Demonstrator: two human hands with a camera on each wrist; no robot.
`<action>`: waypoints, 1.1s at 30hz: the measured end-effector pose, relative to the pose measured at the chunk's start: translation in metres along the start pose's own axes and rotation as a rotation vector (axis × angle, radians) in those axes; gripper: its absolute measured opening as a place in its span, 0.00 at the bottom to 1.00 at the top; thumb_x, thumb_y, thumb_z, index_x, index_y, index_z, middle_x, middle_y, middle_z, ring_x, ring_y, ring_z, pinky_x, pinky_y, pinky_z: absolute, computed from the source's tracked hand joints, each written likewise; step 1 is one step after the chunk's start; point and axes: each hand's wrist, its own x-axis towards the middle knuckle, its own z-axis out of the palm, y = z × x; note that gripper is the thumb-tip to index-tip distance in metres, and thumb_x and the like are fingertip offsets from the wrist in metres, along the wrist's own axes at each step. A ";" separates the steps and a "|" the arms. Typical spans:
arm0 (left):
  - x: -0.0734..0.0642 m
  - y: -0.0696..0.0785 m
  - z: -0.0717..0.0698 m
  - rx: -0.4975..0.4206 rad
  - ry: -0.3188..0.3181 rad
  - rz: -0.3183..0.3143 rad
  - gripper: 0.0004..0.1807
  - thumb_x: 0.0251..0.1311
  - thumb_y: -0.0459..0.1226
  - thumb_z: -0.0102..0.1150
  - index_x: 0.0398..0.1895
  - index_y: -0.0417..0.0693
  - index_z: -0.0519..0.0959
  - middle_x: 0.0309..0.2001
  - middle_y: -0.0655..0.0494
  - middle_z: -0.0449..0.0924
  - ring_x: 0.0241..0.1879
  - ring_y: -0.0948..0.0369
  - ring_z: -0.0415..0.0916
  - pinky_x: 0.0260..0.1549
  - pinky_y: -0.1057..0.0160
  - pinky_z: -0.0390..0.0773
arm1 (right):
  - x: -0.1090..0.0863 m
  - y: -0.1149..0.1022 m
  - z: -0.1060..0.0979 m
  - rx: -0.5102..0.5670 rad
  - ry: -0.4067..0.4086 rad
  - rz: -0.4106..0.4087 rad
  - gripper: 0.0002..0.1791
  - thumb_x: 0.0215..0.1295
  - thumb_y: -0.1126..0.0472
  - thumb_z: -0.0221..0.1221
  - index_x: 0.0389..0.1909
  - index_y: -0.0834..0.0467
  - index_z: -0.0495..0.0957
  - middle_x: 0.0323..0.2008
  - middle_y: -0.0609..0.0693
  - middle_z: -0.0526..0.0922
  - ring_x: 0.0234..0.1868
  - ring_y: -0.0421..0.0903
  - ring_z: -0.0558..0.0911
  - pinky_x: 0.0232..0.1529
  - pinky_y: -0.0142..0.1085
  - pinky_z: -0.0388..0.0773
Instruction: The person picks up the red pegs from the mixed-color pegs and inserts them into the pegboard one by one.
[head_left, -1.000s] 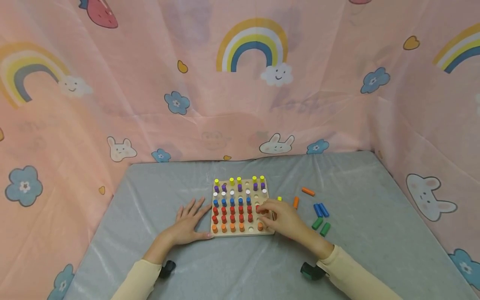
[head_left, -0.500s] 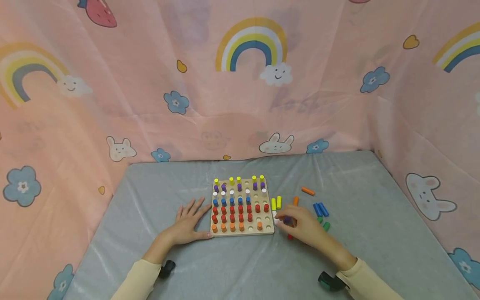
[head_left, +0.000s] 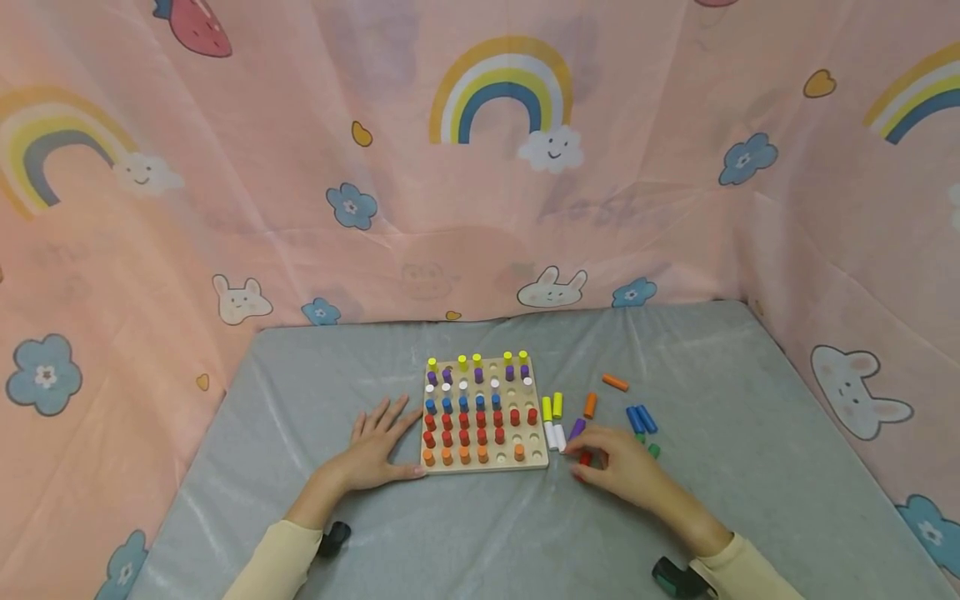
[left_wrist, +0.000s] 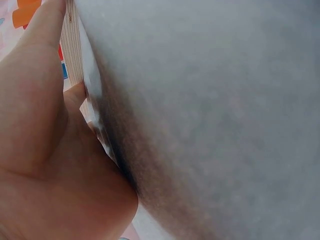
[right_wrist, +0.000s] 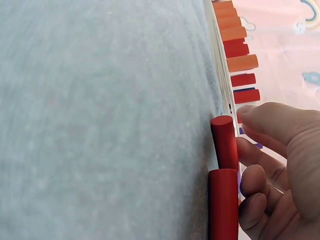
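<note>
A wooden pegboard (head_left: 491, 467) stands mid-table with rows of coloured pegs upright in its holes. At its left edge my left hand (head_left: 375, 454) lies with spread fingers, the thumb at the near corner and the forefinger touching the side. To the board's right, my right hand (head_left: 626, 471) hovers around loose red pegs (head_left: 585, 460), thumb and forefinger apart. Two red pegs lie end to end on the cloth in the right wrist view, the farther red peg (right_wrist: 225, 142) beside the fingers and the nearer red peg (right_wrist: 223, 205) below it. Nothing is pinched.
Right of the board lie white pegs (head_left: 555, 437), yellow pegs (head_left: 552, 406), a purple peg (head_left: 577, 429), orange pegs (head_left: 615, 382) and blue pegs (head_left: 642, 419). Green pegs (head_left: 654, 451) are partly hidden behind the right hand. A patterned pink cloth (head_left: 480, 233) hangs behind the grey table.
My right hand has left the board and moved right to the loose red pegs. A red peg now shows at the right end of the upper red row. The left hand stays put.
</note>
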 end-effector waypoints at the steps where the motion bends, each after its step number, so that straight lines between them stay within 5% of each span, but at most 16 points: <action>1: 0.000 0.000 0.000 -0.001 0.001 -0.001 0.51 0.55 0.62 0.65 0.79 0.59 0.54 0.81 0.48 0.40 0.79 0.38 0.34 0.70 0.28 0.34 | 0.000 0.000 0.000 -0.001 0.000 0.000 0.11 0.54 0.58 0.73 0.39 0.49 0.86 0.32 0.41 0.82 0.25 0.32 0.69 0.26 0.25 0.65; 14: -0.002 -0.001 0.001 -0.018 0.006 0.009 0.52 0.54 0.62 0.65 0.79 0.57 0.54 0.81 0.46 0.40 0.79 0.38 0.34 0.70 0.28 0.34 | -0.005 0.003 -0.009 -0.002 -0.050 0.029 0.11 0.52 0.61 0.73 0.37 0.48 0.86 0.37 0.41 0.84 0.30 0.33 0.73 0.28 0.26 0.69; 33: 0.000 -0.002 0.001 0.010 0.006 0.000 0.52 0.54 0.62 0.66 0.79 0.58 0.54 0.81 0.48 0.40 0.79 0.39 0.35 0.70 0.28 0.36 | -0.006 0.005 -0.024 0.061 -0.237 0.073 0.13 0.56 0.63 0.69 0.42 0.46 0.85 0.42 0.41 0.84 0.35 0.35 0.75 0.32 0.27 0.72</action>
